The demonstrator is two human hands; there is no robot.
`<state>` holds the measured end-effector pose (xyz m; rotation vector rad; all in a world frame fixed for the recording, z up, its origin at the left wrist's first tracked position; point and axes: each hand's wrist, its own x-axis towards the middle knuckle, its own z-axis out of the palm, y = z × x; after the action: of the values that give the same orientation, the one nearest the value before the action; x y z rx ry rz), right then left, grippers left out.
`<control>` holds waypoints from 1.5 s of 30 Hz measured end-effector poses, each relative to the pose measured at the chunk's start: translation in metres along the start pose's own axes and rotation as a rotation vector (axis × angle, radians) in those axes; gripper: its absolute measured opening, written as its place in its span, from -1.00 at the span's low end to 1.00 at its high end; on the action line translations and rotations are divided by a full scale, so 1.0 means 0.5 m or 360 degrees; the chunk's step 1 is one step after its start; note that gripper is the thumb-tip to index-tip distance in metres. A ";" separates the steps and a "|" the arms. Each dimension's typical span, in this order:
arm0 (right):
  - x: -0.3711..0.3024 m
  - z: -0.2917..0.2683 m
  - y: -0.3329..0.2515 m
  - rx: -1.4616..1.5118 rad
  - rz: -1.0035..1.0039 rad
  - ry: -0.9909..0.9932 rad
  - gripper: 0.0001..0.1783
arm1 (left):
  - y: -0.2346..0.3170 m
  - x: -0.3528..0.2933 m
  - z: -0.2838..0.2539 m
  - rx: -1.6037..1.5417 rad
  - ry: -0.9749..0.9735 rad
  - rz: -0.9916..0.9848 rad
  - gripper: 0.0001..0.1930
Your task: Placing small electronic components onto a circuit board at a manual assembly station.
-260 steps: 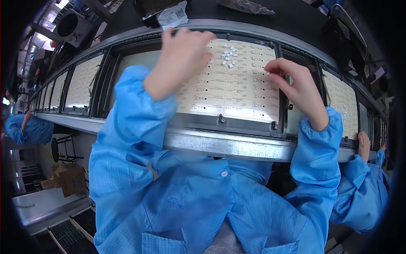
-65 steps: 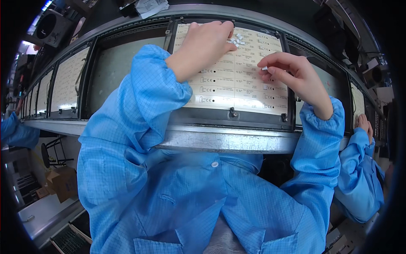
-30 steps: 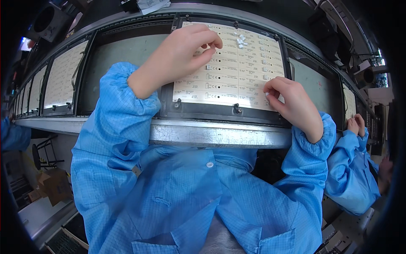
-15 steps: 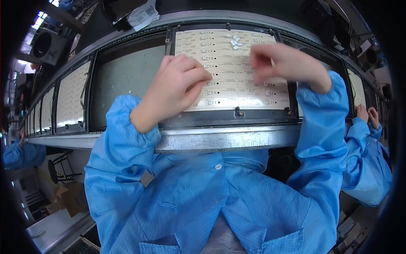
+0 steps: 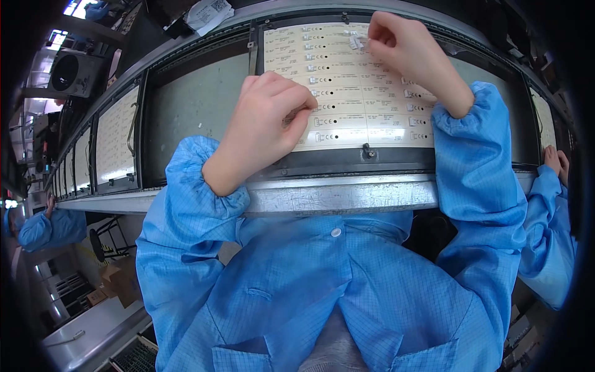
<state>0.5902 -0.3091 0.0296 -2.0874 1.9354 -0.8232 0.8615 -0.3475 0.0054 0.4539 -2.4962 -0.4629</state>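
In front of me lies a pale printed panel point(image 5: 390, 135) with rows of small drawings and dark dots, held in a black frame point(image 5: 310, 163). My left hand point(image 5: 266, 127) is over its left part, thumb and index finger pinched at a small white piece on one of the middle rows; what the tips grip is too small to tell. My right hand point(image 5: 414, 53) hovers by the far edge of the panel. Its fingers are curled in a pinch beside a little heap of white connectors point(image 5: 356, 42), and anything between them is hidden.
A metal rail point(image 5: 334, 197) runs along the near edge of the line. More framed panels point(image 5: 116, 139) stand to the left. A white packet point(image 5: 209, 15) lies beyond the frame. At the far right are another person's hands point(image 5: 556, 162); another worker point(image 5: 52, 226) is at far left.
My right hand has moved away from me, from the middle rows to the white connectors. My left hand stays pinched at nearly the same rows. The whole view has shifted slightly.
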 end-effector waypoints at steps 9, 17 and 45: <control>-0.016 -0.063 -0.069 0.0225 0.0334 -0.0003 -0.73 | 0.001 -0.004 0.005 0.0177 0.0019 0.0071 -0.86; -0.013 -0.067 -0.036 0.0256 0.0225 -0.0023 -0.80 | 0.011 0.002 0.009 0.0290 0.0030 0.0137 -0.87; -0.274 -0.078 -0.059 -0.0132 -0.0076 -0.0137 -0.84 | -0.026 0.206 0.097 0.0367 0.0106 0.0021 -0.89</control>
<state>0.5959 -0.1642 0.0390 -2.1855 1.9133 -0.6611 0.7552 -0.3905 0.0093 0.5328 -2.4962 -0.1515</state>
